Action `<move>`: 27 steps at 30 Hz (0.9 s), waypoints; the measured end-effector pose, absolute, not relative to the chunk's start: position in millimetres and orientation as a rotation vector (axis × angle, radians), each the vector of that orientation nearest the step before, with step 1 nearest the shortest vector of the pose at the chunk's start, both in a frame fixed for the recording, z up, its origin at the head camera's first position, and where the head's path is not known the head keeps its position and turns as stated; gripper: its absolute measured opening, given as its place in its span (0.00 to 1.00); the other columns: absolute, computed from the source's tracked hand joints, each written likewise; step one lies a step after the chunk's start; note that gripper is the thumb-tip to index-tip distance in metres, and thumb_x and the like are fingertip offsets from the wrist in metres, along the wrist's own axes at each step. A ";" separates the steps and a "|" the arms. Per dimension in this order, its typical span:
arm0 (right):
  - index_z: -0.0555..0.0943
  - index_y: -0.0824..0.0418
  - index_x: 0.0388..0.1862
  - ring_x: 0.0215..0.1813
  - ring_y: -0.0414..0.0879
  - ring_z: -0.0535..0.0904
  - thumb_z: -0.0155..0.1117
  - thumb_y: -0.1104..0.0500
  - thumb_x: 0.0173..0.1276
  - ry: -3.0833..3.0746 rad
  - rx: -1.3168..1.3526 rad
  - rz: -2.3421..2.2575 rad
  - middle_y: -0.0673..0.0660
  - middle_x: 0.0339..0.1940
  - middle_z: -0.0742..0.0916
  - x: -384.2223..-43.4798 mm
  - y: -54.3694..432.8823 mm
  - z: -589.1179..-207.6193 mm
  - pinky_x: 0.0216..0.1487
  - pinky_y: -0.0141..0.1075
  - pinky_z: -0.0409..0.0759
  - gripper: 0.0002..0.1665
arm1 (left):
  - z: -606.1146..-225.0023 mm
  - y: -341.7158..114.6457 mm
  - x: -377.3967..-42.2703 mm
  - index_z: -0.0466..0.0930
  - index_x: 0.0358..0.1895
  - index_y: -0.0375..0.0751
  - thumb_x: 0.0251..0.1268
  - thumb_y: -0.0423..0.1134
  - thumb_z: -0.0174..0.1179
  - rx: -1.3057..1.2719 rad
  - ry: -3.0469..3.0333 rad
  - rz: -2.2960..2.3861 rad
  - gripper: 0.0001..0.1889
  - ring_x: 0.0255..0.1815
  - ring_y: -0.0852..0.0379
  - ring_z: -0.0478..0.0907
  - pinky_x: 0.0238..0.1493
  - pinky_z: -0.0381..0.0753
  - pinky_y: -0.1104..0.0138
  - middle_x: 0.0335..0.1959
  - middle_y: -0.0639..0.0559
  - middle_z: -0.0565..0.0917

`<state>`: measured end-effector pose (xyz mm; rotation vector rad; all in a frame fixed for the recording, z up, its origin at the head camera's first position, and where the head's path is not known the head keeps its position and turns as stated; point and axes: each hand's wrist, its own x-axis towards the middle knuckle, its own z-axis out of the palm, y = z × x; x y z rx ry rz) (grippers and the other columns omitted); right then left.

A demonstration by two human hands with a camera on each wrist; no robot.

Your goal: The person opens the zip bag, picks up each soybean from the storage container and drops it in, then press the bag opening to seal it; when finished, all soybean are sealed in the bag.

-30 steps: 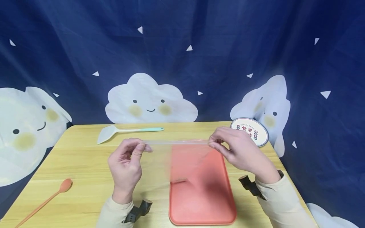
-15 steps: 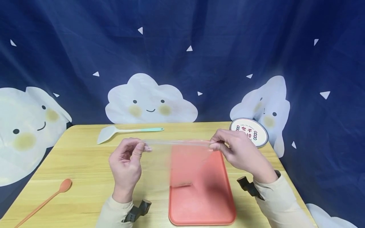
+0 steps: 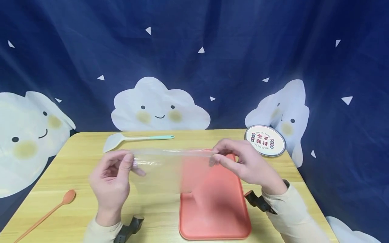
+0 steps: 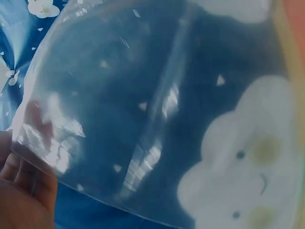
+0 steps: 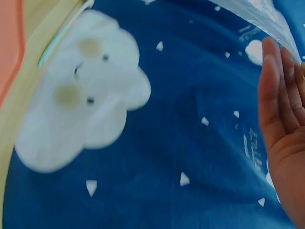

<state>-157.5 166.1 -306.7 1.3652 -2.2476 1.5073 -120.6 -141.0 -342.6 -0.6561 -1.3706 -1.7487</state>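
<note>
Stretched between both hands is a clear plastic bag point(image 3: 158, 172), its top edge running nearly level across the head view. My left hand point(image 3: 111, 185) pinches the bag's left top corner between thumb and fingers. At the other end, my right hand point(image 3: 243, 163) holds the right top corner. Through the film, part of a red tray point(image 3: 215, 219) on the table shows. In the left wrist view the bag point(image 4: 119, 95) fills most of the picture, shiny and creased, with the left hand point(image 4: 31, 191) at its edge. The right wrist view has the right hand point(image 5: 286, 124) at the bag's border point(image 5: 259, 16).
At the table's far side lies a white spatula point(image 3: 113, 141) with a mint handle. An oval plate point(image 3: 265, 140) with red characters sits at the back right corner. Along the left side rests an orange spoon point(image 3: 69, 196). A blue cloud-print curtain point(image 3: 231, 74) hangs behind.
Both hands have shifted left with the bag, the left hand farther than the right. More of the oval plate's print shows now. Tray, spoon and spatula have stayed put.
</note>
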 end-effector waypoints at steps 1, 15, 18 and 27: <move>0.80 0.59 0.40 0.33 0.43 0.83 0.61 0.71 0.69 -2.227 1.392 1.601 0.49 0.32 0.87 -156.8 162.0 -306.7 0.30 0.36 0.83 0.08 | -341.1 -145.5 -119.1 0.75 0.36 0.12 0.58 0.13 0.56 -0.650 -1.377 -1.750 0.03 0.16 0.60 0.81 0.14 0.75 0.76 0.21 0.42 0.82; 0.77 0.74 0.44 0.35 0.60 0.86 0.59 0.67 0.72 -2.438 0.928 2.414 0.65 0.30 0.86 -198.3 85.1 -361.2 0.38 0.51 0.87 0.08 | -367.1 -204.9 -148.3 0.82 0.38 0.34 0.68 0.33 0.62 0.191 -2.232 -1.302 0.04 0.07 0.58 0.73 0.09 0.72 0.73 0.21 0.52 0.80; 0.79 0.72 0.43 0.35 0.55 0.86 0.60 0.66 0.72 -2.578 0.833 2.265 0.62 0.30 0.86 -220.1 71.8 -386.6 0.37 0.47 0.87 0.07 | -394.1 -213.7 -166.7 0.83 0.40 0.35 0.70 0.36 0.61 0.253 -2.281 -1.288 0.07 0.11 0.60 0.76 0.12 0.75 0.74 0.21 0.49 0.81; 0.86 0.61 0.44 0.40 0.51 0.83 0.62 0.62 0.72 -2.939 0.766 1.469 0.53 0.37 0.87 -270.1 45.8 -443.8 0.39 0.37 0.83 0.07 | -455.1 -235.6 -203.3 0.86 0.44 0.37 0.71 0.42 0.59 0.303 -2.508 -1.021 0.12 0.28 0.53 0.80 0.36 0.73 0.63 0.28 0.46 0.86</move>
